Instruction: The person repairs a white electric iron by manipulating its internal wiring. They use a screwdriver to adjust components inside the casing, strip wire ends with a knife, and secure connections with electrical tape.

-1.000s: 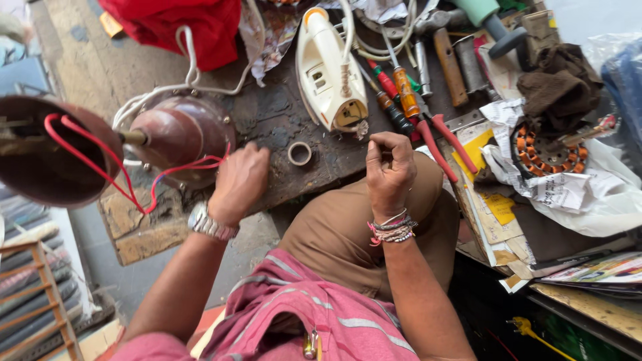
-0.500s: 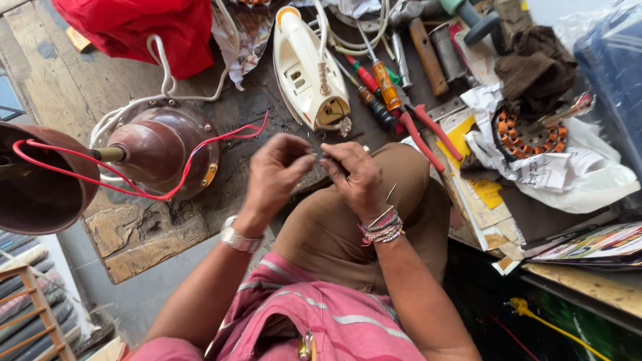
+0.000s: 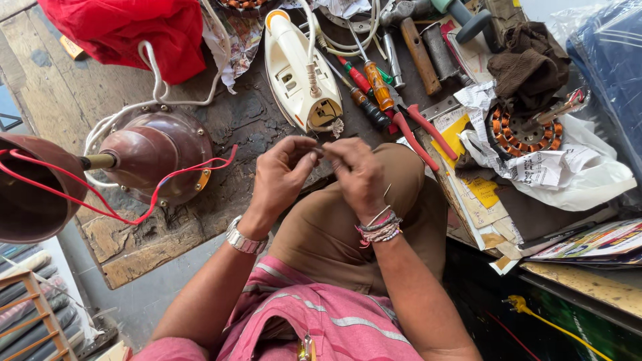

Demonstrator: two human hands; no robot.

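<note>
We see the left hand (image 3: 281,175) and right hand (image 3: 354,175) meeting fingertip to fingertip just below the cream plastic iron (image 3: 294,70), pinched shut on something too small for us to make out. Both hover above the knee in smooth tan cloth. Left of the iron sits a glossy, rounded brown metal fan housing (image 3: 155,155), with a thin red wire (image 3: 100,208) looping across it. Right of the iron lie screwdrivers (image 3: 374,85) and red-handled pliers (image 3: 418,127) on the rough, cracked wooden board (image 3: 67,100).

hands: left (image 3: 281,175) and right (image 3: 358,175) curled, fingertips meeting (pinched) | forearms angled inward
</note>
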